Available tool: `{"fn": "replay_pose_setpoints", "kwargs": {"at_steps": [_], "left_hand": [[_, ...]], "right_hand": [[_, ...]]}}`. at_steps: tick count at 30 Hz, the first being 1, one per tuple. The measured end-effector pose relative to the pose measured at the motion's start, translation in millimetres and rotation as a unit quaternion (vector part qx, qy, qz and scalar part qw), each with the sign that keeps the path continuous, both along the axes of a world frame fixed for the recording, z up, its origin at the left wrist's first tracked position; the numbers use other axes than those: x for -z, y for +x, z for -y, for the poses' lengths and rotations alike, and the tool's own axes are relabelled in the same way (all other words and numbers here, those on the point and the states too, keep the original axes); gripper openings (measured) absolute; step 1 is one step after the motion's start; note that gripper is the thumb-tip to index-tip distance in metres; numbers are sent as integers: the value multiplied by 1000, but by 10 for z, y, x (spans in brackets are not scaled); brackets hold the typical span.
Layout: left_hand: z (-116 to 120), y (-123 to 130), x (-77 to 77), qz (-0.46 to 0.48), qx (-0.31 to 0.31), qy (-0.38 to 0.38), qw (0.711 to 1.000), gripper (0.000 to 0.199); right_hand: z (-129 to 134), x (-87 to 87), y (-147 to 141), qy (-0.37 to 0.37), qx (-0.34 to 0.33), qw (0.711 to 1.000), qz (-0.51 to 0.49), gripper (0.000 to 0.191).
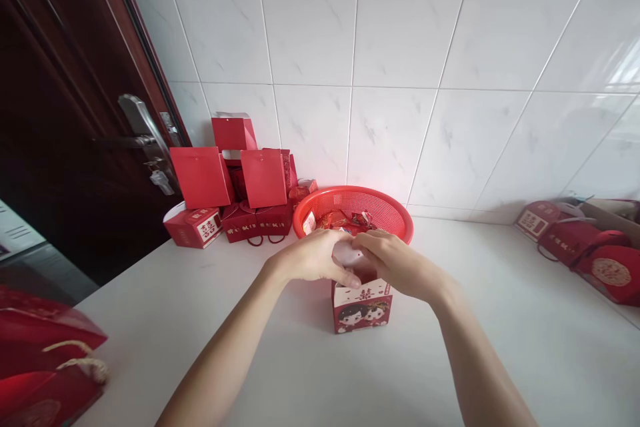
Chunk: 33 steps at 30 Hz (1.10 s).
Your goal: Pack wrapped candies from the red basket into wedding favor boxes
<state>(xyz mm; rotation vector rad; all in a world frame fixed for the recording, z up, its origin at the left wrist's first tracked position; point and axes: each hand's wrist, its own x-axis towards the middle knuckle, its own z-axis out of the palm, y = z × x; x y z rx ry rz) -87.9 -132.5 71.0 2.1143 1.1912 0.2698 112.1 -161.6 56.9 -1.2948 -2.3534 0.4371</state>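
Observation:
A small red and white gift box [363,315], printed with two cartoon figures and a red double-happiness character, stands upright on the table with its top open. My left hand [317,257] grips the box's upper left side, thumb at the front top edge and fingers curled over the back. From the right, my right hand [400,265] holds the top, its fingers bent over the raised flap [347,253], whose pale inner face shows between the hands. Part of the opening is hidden by my fingers. Right behind the box sits a red plastic basket [385,199] with red-wrapped pieces inside.
Several red gift boxes [263,177] are stacked against the tiled wall at the back left. More red boxes [570,240] lie at the right edge. A red bag with rope handles [45,353] stands at the near left, and a dark door [75,80] is beyond the table.

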Motion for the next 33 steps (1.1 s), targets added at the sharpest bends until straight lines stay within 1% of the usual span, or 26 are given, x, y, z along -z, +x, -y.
{"fn": "replay_pose_setpoints", "kwargs": {"at_steps": [2, 4, 6, 9, 11, 13, 15, 17, 23, 25, 27, 29, 31, 33], "left_hand": [[5, -6, 5, -5, -16, -11, 1000, 87], [17, -10, 11, -7, -22, -24, 999, 92], [40, -6, 15, -7, -13, -24, 1000, 94], [96, 23, 20, -4, 33, 18, 999, 88], [144, 52, 21, 2, 68, 49, 996, 79], [193, 86, 19, 8, 94, 72, 993, 72], [234, 118, 16, 15, 109, 85, 990, 68], [263, 144, 16, 20, 119, 89, 989, 65], [329, 183, 30, 12, 120, 97, 988, 64], [349, 188, 26, 3, 130, 104, 986, 64], [363, 192, 20, -6, 144, 112, 983, 66], [368, 195, 17, -13, 150, 119, 981, 67], [363, 193, 20, -17, 145, 122, 982, 64], [348, 186, 25, -17, 136, 115, 984, 60]], "right_hand": [[3, -32, 55, 9, -7, 996, -90, 27], [4, -67, 95, 16, -11, 978, -208, 27], [-3, -96, 110, -2, -19, 946, -322, 27], [-34, -122, 99, -75, -21, 888, -454, 30], [-57, -134, 94, -121, -16, 852, -509, 32], [-66, -154, 105, -152, -18, 828, -539, 32], [-52, -185, 131, -170, -25, 812, -558, 31], [-19, -225, 163, -174, -31, 804, -568, 29], [105, -322, 242, -166, -37, 803, -571, 22], [140, -329, 277, -153, -41, 813, -560, 19], [170, -326, 326, -133, -46, 836, -531, 16], [199, -325, 382, -112, -65, 863, -489, 14], [230, -334, 428, -86, -91, 892, -435, 14], [261, -356, 451, -57, -101, 919, -377, 12]]}}
